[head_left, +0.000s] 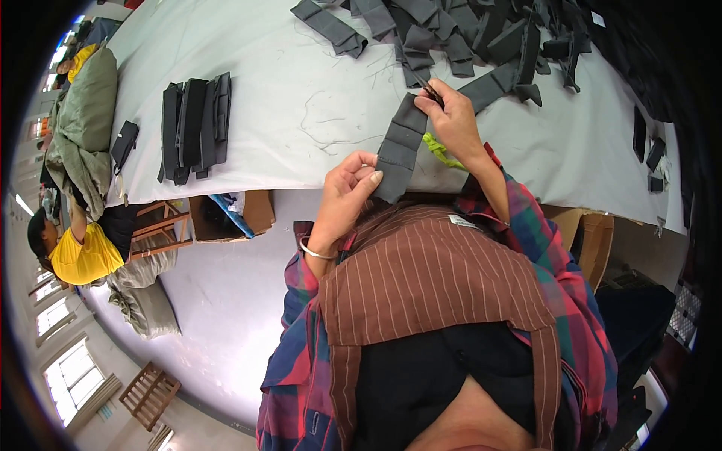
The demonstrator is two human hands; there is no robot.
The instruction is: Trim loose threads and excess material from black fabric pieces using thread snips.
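Observation:
My left hand (347, 197) is closed on the lower part of a dark grey fabric strip (398, 143), thumb on top. The strip has stitched cross seams and slants up to my right hand (456, 124). That hand is closed around dark thread snips (431, 92), their tips pointing up and left, and its fingertips meet the strip's upper end. A yellow-green cord (442, 152) lies below my right wrist. Another dark strip (489, 86) runs from behind my right hand toward a loose heap of similar strips (459, 30) at the far side.
Left on the white-covered table (278, 143) lies a neat stack of dark strips (195, 128), beside a small black item (125, 145). Loose threads (323, 139) are scattered mid-table. Cardboard boxes (259, 214) stand under the edge. A person in yellow (86, 252) is at far left.

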